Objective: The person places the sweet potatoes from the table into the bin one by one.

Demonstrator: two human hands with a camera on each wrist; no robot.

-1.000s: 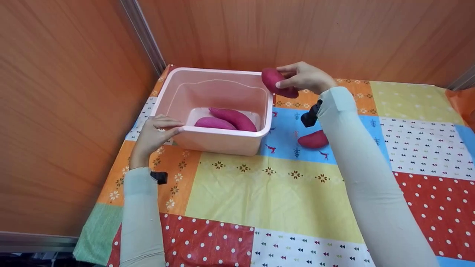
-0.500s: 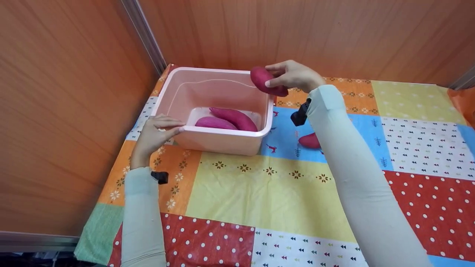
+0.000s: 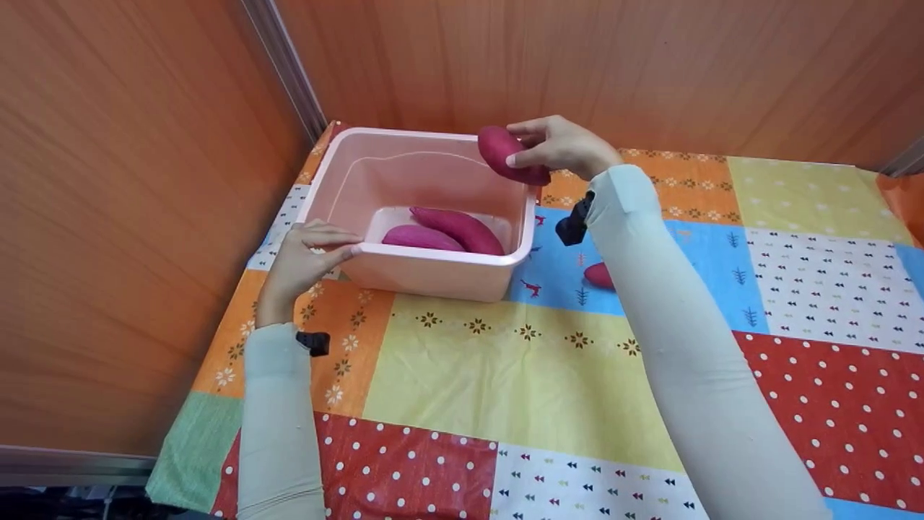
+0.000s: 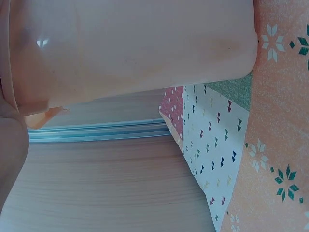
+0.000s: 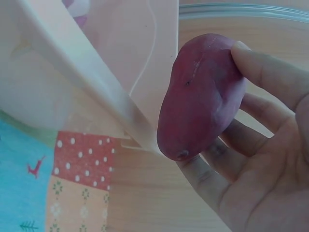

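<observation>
In the head view, a pink plastic bin (image 3: 426,278) stands at the back left of the table. My left hand (image 3: 302,263) grips its near left corner, thumb and fingers at the rim. Two sweet potatoes lie on the bin's floor, a long curved one (image 3: 469,230) and a paler one (image 3: 415,235). My right hand (image 3: 570,148) holds a reddish sweet potato (image 3: 497,150) over the bin's far right corner. The right wrist view shows that same sweet potato (image 5: 203,96) between thumb and fingers, near the rim.
Another sweet potato (image 3: 598,275) lies on the patchwork tablecloth (image 3: 476,375) right of the bin, partly hidden by my right sleeve. Wooden panels (image 3: 462,65) rise behind and to the left of the table.
My right hand has carried its sweet potato left, from beside the bin to over its far right corner. My left hand stays on the rim.
</observation>
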